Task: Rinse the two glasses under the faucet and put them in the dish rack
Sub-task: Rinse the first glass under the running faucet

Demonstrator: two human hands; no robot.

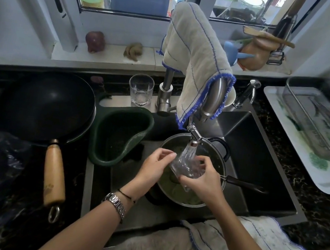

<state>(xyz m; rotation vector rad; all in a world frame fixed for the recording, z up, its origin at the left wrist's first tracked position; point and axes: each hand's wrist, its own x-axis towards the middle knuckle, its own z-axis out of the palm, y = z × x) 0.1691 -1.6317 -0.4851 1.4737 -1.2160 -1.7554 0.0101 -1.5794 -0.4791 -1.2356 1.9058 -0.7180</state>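
Note:
A clear glass (186,166) lies tilted under the running faucet (195,138), with water streaming onto it. My right hand (203,181) grips it from the right and below. My left hand (157,164) touches its rim on the left side with the fingertips. A second clear glass (141,90) stands upright on the sink ledge behind the basin, left of the faucet base. The metal dish rack (315,121) sits on a white tray (320,179) on the counter at the right.
A steel pot (208,202) with greenish water sits in the sink right under the hands. A dark green strainer basket (116,135) hangs at the sink's left. A black wok (45,105) with a wooden handle lies on the left counter. Cloths drape the faucet and the sink's front edge.

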